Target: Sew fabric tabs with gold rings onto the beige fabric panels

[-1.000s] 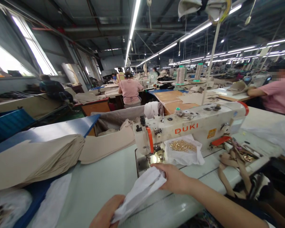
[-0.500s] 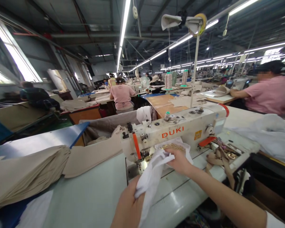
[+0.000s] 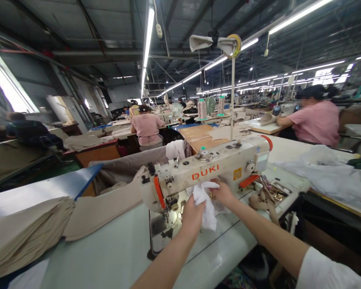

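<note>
A crumpled white cloth (image 3: 209, 208) is bunched under the arm of the white sewing machine (image 3: 180, 173). My left hand (image 3: 192, 214) is closed on its left part, just right of the needle area. My right hand (image 3: 224, 194) is closed at the cloth's upper right edge, close against the machine body. A bit of gold-coloured metal, perhaps chain (image 3: 211, 196), shows between the hands; most of it is hidden by cloth and fingers. The cloth lies above the pale machine table (image 3: 108, 249).
Stacked beige fabric pieces (image 3: 27, 237) lie at the left. Beige straps (image 3: 263, 200) and small tools are heaped by the machine's right end. Thin clear plastic (image 3: 327, 170) covers part of the right table. People in pink shirts (image 3: 147, 126) sit at other stations.
My left hand has moved up and away from me, gathering the stretched white cloth into a bunch near my right hand. The gold chain is now mostly covered. The camera view has shifted slightly.
</note>
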A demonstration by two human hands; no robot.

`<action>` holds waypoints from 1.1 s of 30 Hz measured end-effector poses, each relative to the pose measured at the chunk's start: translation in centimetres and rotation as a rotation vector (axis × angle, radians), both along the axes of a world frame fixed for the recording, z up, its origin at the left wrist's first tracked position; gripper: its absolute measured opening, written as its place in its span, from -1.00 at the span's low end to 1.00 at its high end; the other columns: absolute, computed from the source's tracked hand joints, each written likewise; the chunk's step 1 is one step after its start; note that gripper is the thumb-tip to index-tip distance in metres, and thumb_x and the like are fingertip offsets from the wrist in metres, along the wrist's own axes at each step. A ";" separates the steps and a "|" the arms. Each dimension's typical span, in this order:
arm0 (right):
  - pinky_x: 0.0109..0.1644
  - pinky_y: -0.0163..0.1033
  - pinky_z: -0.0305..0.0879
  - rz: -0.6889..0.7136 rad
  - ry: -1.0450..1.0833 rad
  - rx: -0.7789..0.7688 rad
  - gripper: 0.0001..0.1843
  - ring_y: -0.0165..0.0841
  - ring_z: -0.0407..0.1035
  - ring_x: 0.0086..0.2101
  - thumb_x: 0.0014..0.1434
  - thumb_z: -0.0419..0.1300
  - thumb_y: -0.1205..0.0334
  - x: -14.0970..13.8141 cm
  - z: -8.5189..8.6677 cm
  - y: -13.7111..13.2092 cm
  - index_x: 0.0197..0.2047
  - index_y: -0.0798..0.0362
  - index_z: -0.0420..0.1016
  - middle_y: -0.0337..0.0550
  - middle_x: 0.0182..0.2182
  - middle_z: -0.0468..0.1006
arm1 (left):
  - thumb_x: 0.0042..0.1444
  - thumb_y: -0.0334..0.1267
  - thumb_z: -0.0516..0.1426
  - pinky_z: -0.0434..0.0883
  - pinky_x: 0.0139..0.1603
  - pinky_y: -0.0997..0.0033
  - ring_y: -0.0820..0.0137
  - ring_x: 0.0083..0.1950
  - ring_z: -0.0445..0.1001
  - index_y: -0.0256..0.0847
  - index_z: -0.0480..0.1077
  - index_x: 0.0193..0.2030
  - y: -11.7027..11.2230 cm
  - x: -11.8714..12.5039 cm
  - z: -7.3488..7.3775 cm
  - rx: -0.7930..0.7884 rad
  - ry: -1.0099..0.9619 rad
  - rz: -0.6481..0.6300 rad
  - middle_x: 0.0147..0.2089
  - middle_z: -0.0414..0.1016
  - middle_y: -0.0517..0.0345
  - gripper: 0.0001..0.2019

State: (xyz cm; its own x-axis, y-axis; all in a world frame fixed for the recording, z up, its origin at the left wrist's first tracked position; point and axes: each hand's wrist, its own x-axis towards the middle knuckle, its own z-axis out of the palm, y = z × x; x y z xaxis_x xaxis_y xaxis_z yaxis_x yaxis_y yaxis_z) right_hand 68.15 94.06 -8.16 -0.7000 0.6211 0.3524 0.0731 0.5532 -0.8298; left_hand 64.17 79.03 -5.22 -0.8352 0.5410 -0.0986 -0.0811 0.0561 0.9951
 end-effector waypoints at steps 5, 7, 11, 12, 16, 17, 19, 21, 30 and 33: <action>0.19 0.09 0.10 -0.007 0.011 0.095 -0.39 -0.09 0.26 0.07 -0.12 0.08 0.45 2.5 -0.1 -0.3 0.09 0.14 0.29 0.10 0.04 0.40 | -0.18 -0.40 0.20 0.41 -0.36 0.44 0.28 -0.28 0.52 -0.23 0.43 -0.28 1.9 0.5 0.1 0.124 -0.125 0.021 -0.31 0.57 0.07 -0.76; 0.24 0.09 0.03 0.010 0.024 0.133 -0.34 -0.12 0.19 0.12 -0.09 0.07 0.44 4.4 -0.1 -0.9 0.15 0.10 0.22 0.06 0.08 0.36 | -0.15 -0.40 0.18 0.43 -0.36 0.43 0.30 -0.29 0.53 -0.24 0.41 -0.27 2.4 0.8 0.4 0.177 -0.195 0.014 -0.31 0.56 0.08 -0.77; 0.24 0.05 0.04 0.127 0.065 0.264 -0.24 -0.17 0.13 0.16 -0.10 0.04 0.50 8.0 0.3 -2.6 0.23 0.03 0.12 0.01 0.15 0.27 | -0.11 -0.43 0.14 0.44 -0.39 0.44 0.35 -0.35 0.53 -0.24 0.38 -0.23 3.2 1.0 1.1 0.263 -0.315 -0.031 -0.32 0.56 0.11 -0.76; 0.23 0.04 0.06 0.160 0.072 0.294 -0.23 -0.17 0.13 0.16 -0.08 0.05 0.50 8.6 0.5 -3.1 0.24 0.00 0.11 -0.01 0.16 0.26 | -0.11 -0.44 0.15 0.44 -0.40 0.45 0.35 -0.36 0.53 -0.24 0.38 -0.22 3.4 1.0 1.4 0.281 -0.339 -0.050 -0.32 0.56 0.11 -0.75; 0.07 -0.04 0.25 0.151 0.097 0.279 -0.43 -0.19 0.30 -0.02 0.03 0.11 0.40 9.0 1.8 -3.6 0.15 -0.04 0.26 -0.04 0.00 0.40 | -0.12 -0.47 0.18 0.45 -0.41 0.47 0.35 -0.35 0.53 -0.27 0.41 -0.23 3.7 1.0 2.6 0.331 -0.409 -0.150 -0.33 0.56 0.09 -0.75; 0.01 -0.07 0.29 0.130 0.110 0.256 -0.50 -0.21 0.33 -0.09 0.05 0.09 0.40 8.7 2.1 -3.5 0.09 -0.03 0.33 -0.05 -0.07 0.43 | -0.11 -0.47 0.18 0.45 -0.41 0.48 0.36 -0.36 0.52 -0.28 0.42 -0.25 3.8 0.9 2.9 0.339 -0.424 -0.172 -0.33 0.56 0.10 -0.78; -0.07 -0.13 0.31 0.103 0.146 0.224 -0.56 -0.26 0.36 -0.18 0.04 0.03 0.45 7.9 2.6 -2.8 -0.02 -0.03 0.43 -0.09 -0.19 0.46 | -0.08 -0.45 0.18 0.44 -0.41 0.51 0.41 -0.38 0.51 -0.27 0.43 -0.28 3.7 0.7 3.3 0.345 -0.458 -0.199 -0.34 0.55 0.11 -0.84; -0.09 -0.15 0.31 0.086 0.185 0.213 -0.53 -0.27 0.36 -0.21 -0.02 -0.01 0.51 7.2 3.0 -2.1 -0.09 -0.03 0.49 -0.11 -0.25 0.46 | -0.02 -0.41 0.18 0.44 -0.41 0.53 0.45 -0.40 0.49 -0.27 0.43 -0.31 3.6 0.3 3.6 0.338 -0.490 -0.210 -0.33 0.55 0.13 -0.90; -0.33 -0.23 0.33 0.009 0.194 0.141 -0.65 -0.37 0.31 -0.52 0.09 0.01 0.37 6.1 4.0 -1.3 -0.14 0.03 0.54 -0.16 -0.42 0.43 | 0.08 -0.19 0.14 0.42 -0.23 0.45 0.38 -0.24 0.50 -0.22 0.42 -0.33 2.1 -1.1 2.2 0.282 -0.506 -0.194 -0.27 0.53 0.10 -0.86; -0.39 -0.22 0.37 -0.003 0.192 0.105 -0.66 -0.40 0.32 -0.56 0.19 -0.03 0.25 5.9 4.0 -1.7 -0.09 0.07 0.51 -0.11 -0.36 0.43 | 0.02 -0.11 0.18 0.40 -0.17 0.39 0.32 -0.19 0.50 -0.21 0.40 -0.37 1.6 -1.4 1.4 0.260 -0.467 -0.174 -0.29 0.52 0.08 -0.81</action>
